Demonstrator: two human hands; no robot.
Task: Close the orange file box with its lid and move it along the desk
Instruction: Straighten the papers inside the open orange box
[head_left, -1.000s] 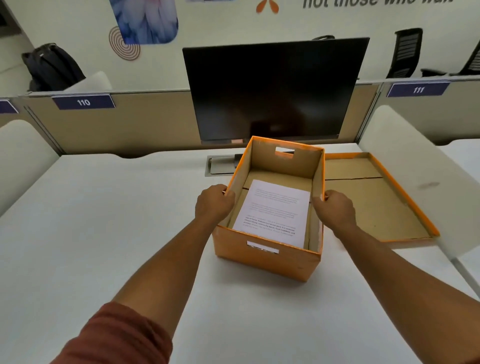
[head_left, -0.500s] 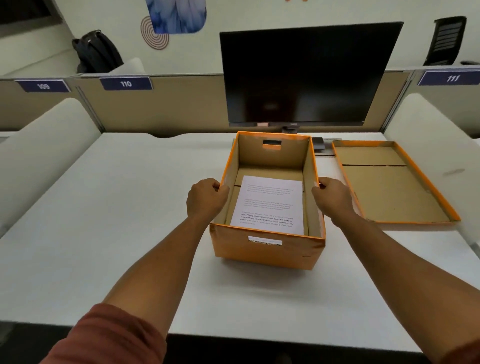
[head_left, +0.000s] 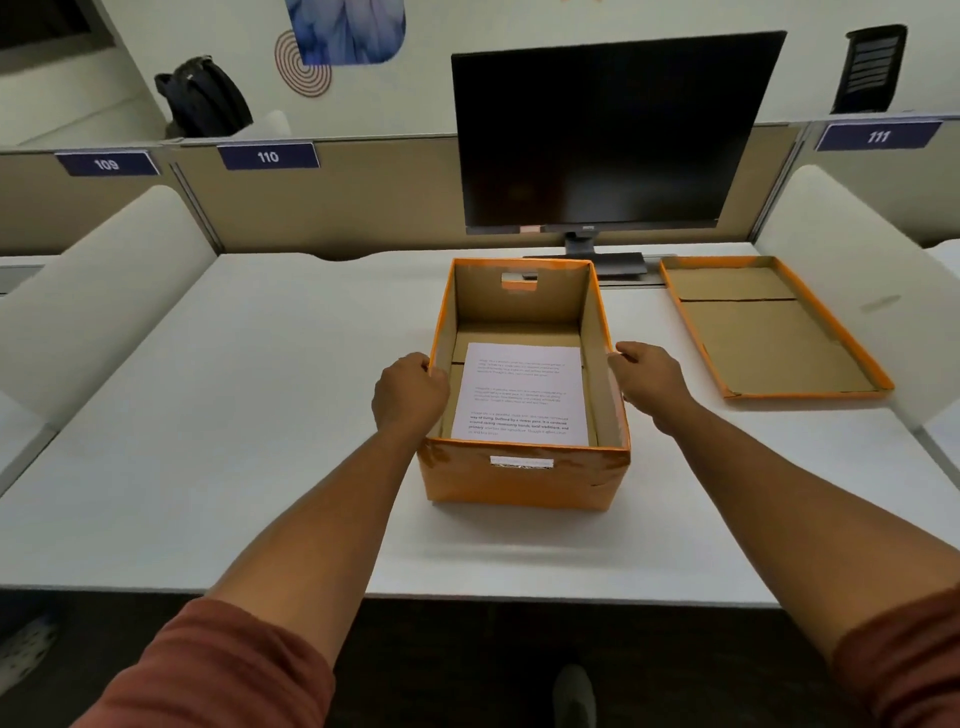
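The orange file box (head_left: 522, 480) stands open on the white desk, with a printed sheet of paper (head_left: 522, 395) lying flat on its bottom. My left hand (head_left: 408, 392) grips the box's left wall at the rim. My right hand (head_left: 649, 382) holds the right wall at the rim. The orange lid (head_left: 769, 332) lies upside down on the desk to the right of the box, apart from it.
A dark monitor (head_left: 608, 135) stands on its base behind the box. White side dividers (head_left: 98, 296) rise at both ends of the desk (head_left: 234, 415); a beige partition runs along the back. The desk's front edge is near me.
The box has turned to sit square to the desk, a little left of and clear of the lid. Both hands have stayed on its side walls; the camera view has shifted.
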